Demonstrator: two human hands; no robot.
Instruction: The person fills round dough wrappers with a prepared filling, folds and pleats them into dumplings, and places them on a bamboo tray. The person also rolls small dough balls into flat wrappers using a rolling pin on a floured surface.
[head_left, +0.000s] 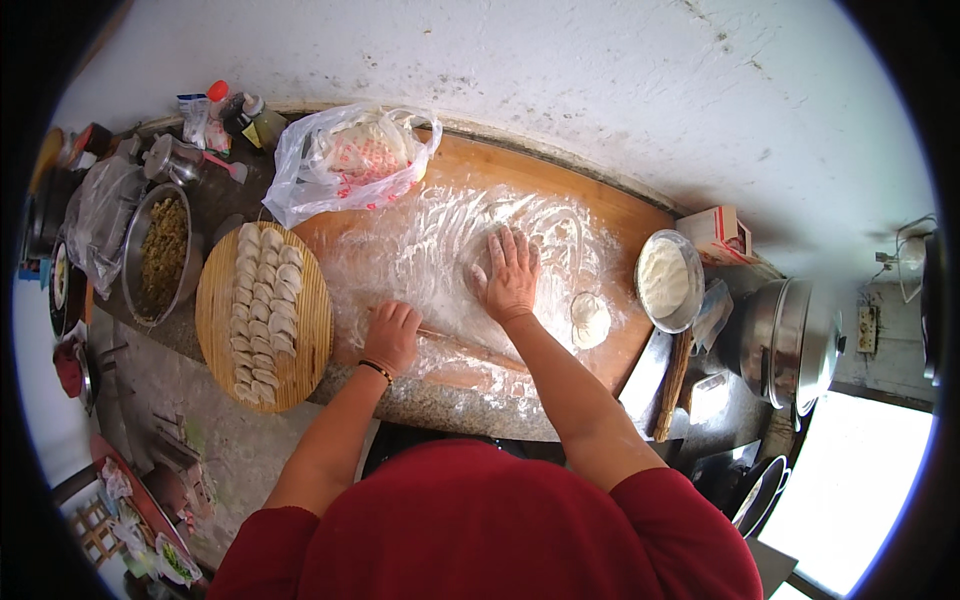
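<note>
My left hand (394, 337) is closed over one end of a thin wooden rolling pin (469, 349), which lies along the near side of the wooden board (630, 210). Palm down with fingers apart, my right hand (511, 276) rests on the floured middle of that board. Whether anything lies beneath the palm is hidden. A round lump of dough (590, 321) sits to the right of my right forearm. Loose flour (442, 232) covers much of the wood in streaks. Left of the board, rows of folded dumplings (259, 315) lie on a round slatted tray (214, 300).
A bowl of flour (666, 274) stands at the right edge, beside a cleaver (645, 371) and a wooden-handled tool (675, 382). Behind lies a plastic bag with dough (360, 154). A metal bowl of filling (161, 251) is left; steel pots (787, 337) stand right.
</note>
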